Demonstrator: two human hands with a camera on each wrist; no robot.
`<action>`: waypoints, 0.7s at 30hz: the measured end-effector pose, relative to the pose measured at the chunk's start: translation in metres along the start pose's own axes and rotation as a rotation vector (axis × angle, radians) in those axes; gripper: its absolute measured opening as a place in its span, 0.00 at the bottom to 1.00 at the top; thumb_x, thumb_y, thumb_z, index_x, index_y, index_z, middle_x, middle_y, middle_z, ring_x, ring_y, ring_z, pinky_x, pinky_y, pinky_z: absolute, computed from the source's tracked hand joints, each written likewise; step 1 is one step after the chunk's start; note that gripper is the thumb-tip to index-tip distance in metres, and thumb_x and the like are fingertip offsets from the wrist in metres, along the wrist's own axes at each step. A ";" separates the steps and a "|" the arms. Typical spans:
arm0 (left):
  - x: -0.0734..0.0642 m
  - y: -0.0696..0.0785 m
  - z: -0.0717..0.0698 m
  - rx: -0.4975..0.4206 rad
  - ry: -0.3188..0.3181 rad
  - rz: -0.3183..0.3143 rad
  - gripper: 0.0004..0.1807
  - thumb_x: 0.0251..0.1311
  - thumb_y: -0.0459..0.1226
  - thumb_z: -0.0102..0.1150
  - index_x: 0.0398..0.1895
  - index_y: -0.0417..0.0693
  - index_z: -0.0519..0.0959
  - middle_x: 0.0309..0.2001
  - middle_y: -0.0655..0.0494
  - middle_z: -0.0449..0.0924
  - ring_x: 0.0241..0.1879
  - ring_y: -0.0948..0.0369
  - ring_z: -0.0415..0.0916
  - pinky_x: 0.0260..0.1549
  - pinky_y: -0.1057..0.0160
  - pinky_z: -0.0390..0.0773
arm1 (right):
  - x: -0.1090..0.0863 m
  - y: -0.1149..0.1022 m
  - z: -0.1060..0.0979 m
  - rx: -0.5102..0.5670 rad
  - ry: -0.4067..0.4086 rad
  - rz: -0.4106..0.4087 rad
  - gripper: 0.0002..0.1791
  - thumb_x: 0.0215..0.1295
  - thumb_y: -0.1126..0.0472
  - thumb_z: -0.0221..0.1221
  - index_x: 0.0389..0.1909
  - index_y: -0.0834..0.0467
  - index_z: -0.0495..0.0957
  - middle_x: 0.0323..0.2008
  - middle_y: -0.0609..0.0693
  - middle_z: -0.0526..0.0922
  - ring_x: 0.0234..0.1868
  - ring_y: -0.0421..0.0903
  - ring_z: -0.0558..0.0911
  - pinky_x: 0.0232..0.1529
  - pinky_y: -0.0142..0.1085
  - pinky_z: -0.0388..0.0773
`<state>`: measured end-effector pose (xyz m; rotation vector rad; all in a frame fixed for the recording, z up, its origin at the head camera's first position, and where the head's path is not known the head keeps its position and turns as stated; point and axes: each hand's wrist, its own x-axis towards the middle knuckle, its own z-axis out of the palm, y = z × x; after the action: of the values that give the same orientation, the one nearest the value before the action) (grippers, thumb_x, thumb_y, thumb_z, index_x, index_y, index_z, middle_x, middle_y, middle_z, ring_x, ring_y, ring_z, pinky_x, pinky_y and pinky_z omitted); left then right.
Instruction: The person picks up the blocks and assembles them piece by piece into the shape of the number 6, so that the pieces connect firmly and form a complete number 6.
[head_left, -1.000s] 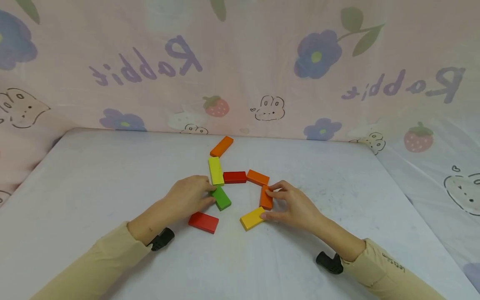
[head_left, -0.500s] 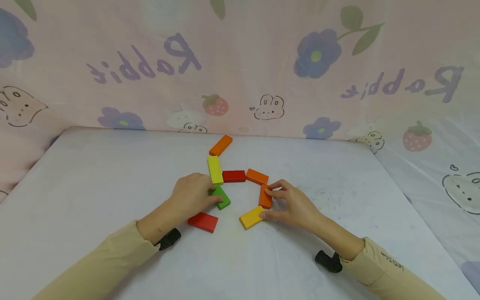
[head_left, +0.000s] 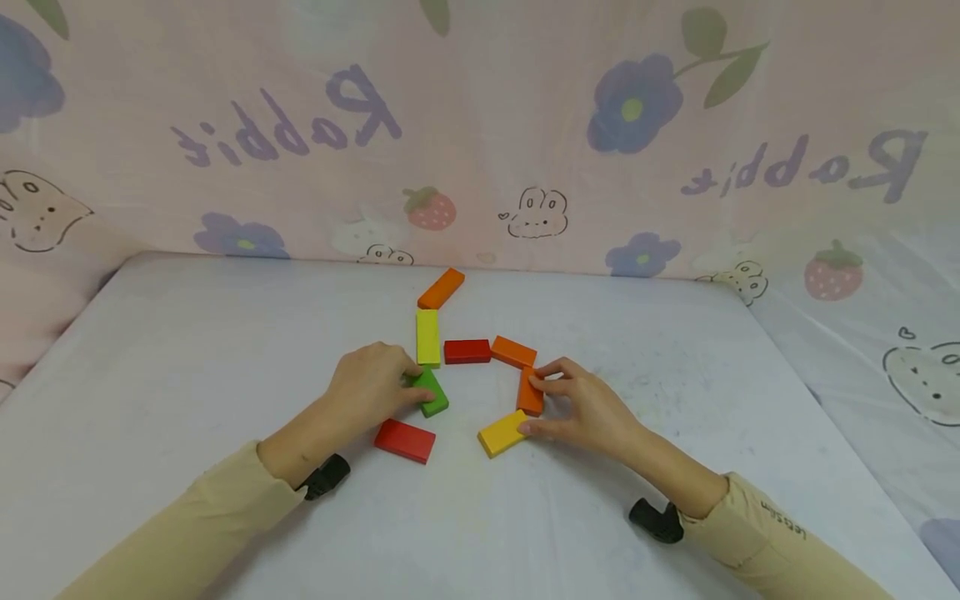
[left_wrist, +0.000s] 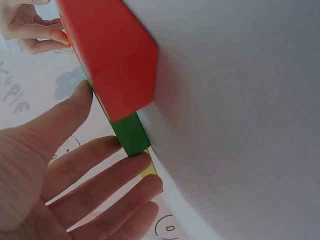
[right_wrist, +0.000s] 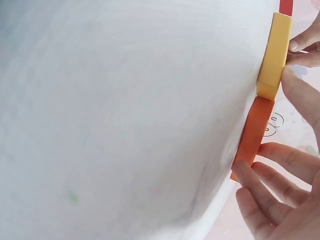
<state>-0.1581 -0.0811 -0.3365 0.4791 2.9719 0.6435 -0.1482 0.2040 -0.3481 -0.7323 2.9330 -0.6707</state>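
Note:
In the head view my left hand (head_left: 375, 382) pinches a green block (head_left: 431, 393) between thumb and fingers, flat on the table. A yellow-green block (head_left: 428, 337) lies just beyond the green one, and a red block (head_left: 405, 441) is nearest to me, below the hand. My right hand (head_left: 588, 412) rests its fingertips on an upright-lying orange block (head_left: 530, 392), while its thumb touches a yellow block (head_left: 502, 433). In the right wrist view the yellow block (right_wrist: 274, 57) and orange block (right_wrist: 253, 130) meet end to end, the fingers lightly bent against them.
A darker red block (head_left: 467, 352) and another orange block (head_left: 513, 352) bridge the far side of the curved row. One more orange block (head_left: 441, 288) lies at the back, touching the yellow-green block's end. A white table (head_left: 225, 333) reaches to a patterned cloth (head_left: 480, 125).
My left hand has shifted slightly left with the green block. The yellow-green block has turned straighter, opening a small gap to the darker red block. The right hand has stayed put.

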 end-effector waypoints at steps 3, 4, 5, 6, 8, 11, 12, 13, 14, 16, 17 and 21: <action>0.000 0.000 -0.001 -0.016 -0.005 0.003 0.21 0.48 0.46 0.73 0.43 0.43 0.86 0.40 0.50 0.86 0.28 0.61 0.71 0.19 0.69 0.66 | 0.000 -0.001 0.000 0.000 0.001 0.004 0.36 0.48 0.46 0.72 0.55 0.63 0.79 0.52 0.51 0.77 0.48 0.51 0.78 0.48 0.46 0.78; 0.000 -0.001 -0.001 -0.022 -0.006 0.003 0.21 0.48 0.46 0.73 0.43 0.44 0.86 0.40 0.50 0.86 0.28 0.61 0.71 0.19 0.68 0.65 | 0.000 -0.001 0.000 0.001 0.001 0.005 0.35 0.48 0.46 0.72 0.55 0.63 0.79 0.52 0.51 0.77 0.48 0.51 0.78 0.48 0.46 0.78; 0.000 -0.001 -0.001 -0.030 -0.008 0.003 0.21 0.48 0.45 0.73 0.43 0.44 0.86 0.40 0.50 0.86 0.28 0.61 0.70 0.19 0.68 0.65 | 0.000 -0.001 0.000 0.003 0.001 0.005 0.35 0.48 0.46 0.72 0.55 0.63 0.79 0.52 0.51 0.77 0.48 0.51 0.78 0.48 0.46 0.78; 0.000 -0.002 -0.001 -0.036 -0.010 0.003 0.21 0.48 0.45 0.73 0.44 0.44 0.86 0.40 0.51 0.86 0.28 0.61 0.70 0.19 0.68 0.64 | 0.001 -0.002 0.000 0.004 0.000 0.005 0.35 0.48 0.46 0.72 0.55 0.63 0.79 0.52 0.51 0.77 0.48 0.51 0.78 0.48 0.46 0.78; 0.000 -0.002 -0.001 -0.044 -0.016 0.006 0.20 0.47 0.44 0.73 0.44 0.45 0.86 0.41 0.51 0.86 0.28 0.61 0.70 0.19 0.68 0.63 | 0.000 -0.002 0.000 0.006 -0.001 0.004 0.35 0.48 0.47 0.72 0.55 0.63 0.79 0.52 0.51 0.77 0.48 0.51 0.78 0.49 0.46 0.78; 0.001 -0.002 0.000 -0.051 -0.024 0.007 0.20 0.48 0.44 0.73 0.44 0.45 0.86 0.40 0.51 0.86 0.28 0.61 0.69 0.18 0.68 0.63 | 0.000 -0.001 0.000 0.005 0.000 0.004 0.35 0.49 0.46 0.72 0.55 0.63 0.79 0.52 0.51 0.77 0.48 0.51 0.78 0.49 0.47 0.78; 0.001 -0.002 0.000 -0.051 -0.025 0.007 0.20 0.48 0.44 0.73 0.45 0.46 0.86 0.40 0.52 0.86 0.28 0.61 0.69 0.18 0.68 0.63 | 0.000 -0.001 0.000 0.004 0.000 0.004 0.35 0.49 0.46 0.72 0.55 0.63 0.79 0.52 0.51 0.77 0.48 0.51 0.78 0.49 0.47 0.78; 0.002 -0.002 0.000 -0.053 -0.027 0.006 0.20 0.48 0.44 0.73 0.45 0.46 0.86 0.41 0.52 0.86 0.28 0.61 0.69 0.19 0.68 0.63 | 0.000 -0.001 0.000 0.004 0.000 0.004 0.35 0.49 0.46 0.72 0.55 0.63 0.79 0.52 0.51 0.77 0.48 0.51 0.78 0.49 0.47 0.78; 0.002 -0.002 0.000 -0.052 -0.027 0.007 0.20 0.48 0.44 0.73 0.45 0.46 0.86 0.41 0.52 0.86 0.29 0.61 0.70 0.19 0.68 0.64 | 0.000 -0.001 0.000 0.003 0.000 0.004 0.35 0.49 0.46 0.72 0.55 0.62 0.79 0.52 0.50 0.77 0.48 0.51 0.78 0.49 0.47 0.78; 0.003 -0.001 0.001 -0.047 -0.030 0.009 0.20 0.48 0.44 0.73 0.45 0.46 0.86 0.41 0.52 0.86 0.30 0.61 0.70 0.20 0.68 0.65 | 0.000 -0.001 0.000 0.001 0.001 0.004 0.35 0.49 0.46 0.72 0.55 0.62 0.79 0.52 0.50 0.78 0.48 0.50 0.78 0.49 0.46 0.78; 0.003 -0.001 0.001 -0.044 -0.031 0.009 0.20 0.48 0.45 0.73 0.45 0.46 0.86 0.41 0.52 0.86 0.30 0.61 0.71 0.21 0.68 0.66 | 0.000 -0.001 0.000 0.001 0.001 0.003 0.35 0.49 0.46 0.72 0.55 0.62 0.79 0.52 0.50 0.78 0.48 0.50 0.78 0.48 0.46 0.78; 0.004 0.000 0.002 -0.042 -0.034 0.004 0.21 0.48 0.45 0.73 0.46 0.47 0.86 0.41 0.53 0.86 0.31 0.61 0.72 0.21 0.68 0.67 | 0.000 0.000 0.000 0.001 0.005 -0.002 0.35 0.49 0.47 0.72 0.55 0.63 0.79 0.52 0.50 0.77 0.48 0.50 0.79 0.48 0.45 0.78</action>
<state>-0.1618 -0.0788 -0.3387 0.4883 2.9199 0.6897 -0.1481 0.2035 -0.3484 -0.7342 2.9364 -0.6754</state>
